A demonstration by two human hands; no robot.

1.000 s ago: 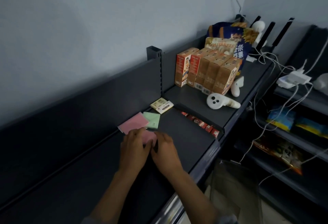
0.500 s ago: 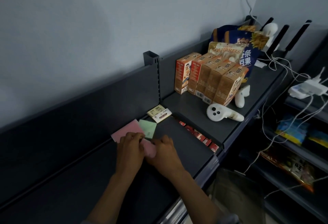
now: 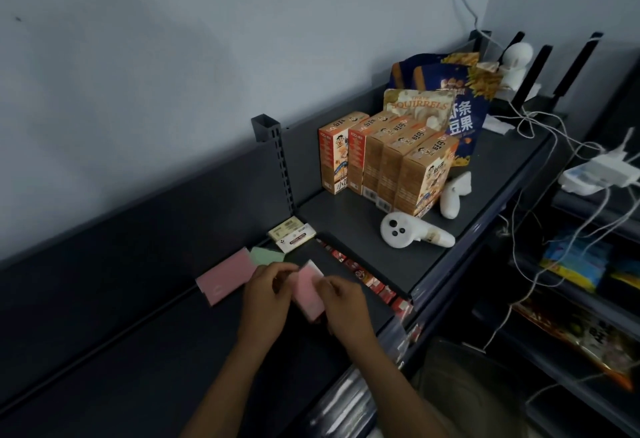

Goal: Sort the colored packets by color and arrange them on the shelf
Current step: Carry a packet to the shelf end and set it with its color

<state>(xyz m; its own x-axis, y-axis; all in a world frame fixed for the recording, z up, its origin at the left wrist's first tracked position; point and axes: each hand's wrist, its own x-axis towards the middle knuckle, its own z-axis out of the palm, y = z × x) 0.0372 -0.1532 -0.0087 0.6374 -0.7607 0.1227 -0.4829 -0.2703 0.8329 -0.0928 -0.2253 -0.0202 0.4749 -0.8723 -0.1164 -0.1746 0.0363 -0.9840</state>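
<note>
Both hands, left hand (image 3: 266,295) and right hand (image 3: 343,299), gripped one pink packet (image 3: 309,290) mid-frame. Another pink packet (image 3: 225,280) lay left, touching a green packet (image 3: 266,255).

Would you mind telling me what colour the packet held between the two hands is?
Pink; the held packet shows best in the head view.

Cream snack bag (image 3: 419,106): "SQUIRRELS". Blue snack bag (image 3: 462,118): large white characters "条", "豆果". Orange cartons (image 3: 420,174): print too small. White packet (image 3: 295,238): label illegible.

Two pink packets (image 3: 227,277), one green packet (image 3: 266,255), five orange boxes (image 3: 388,160) (perhaps more behind)
</note>
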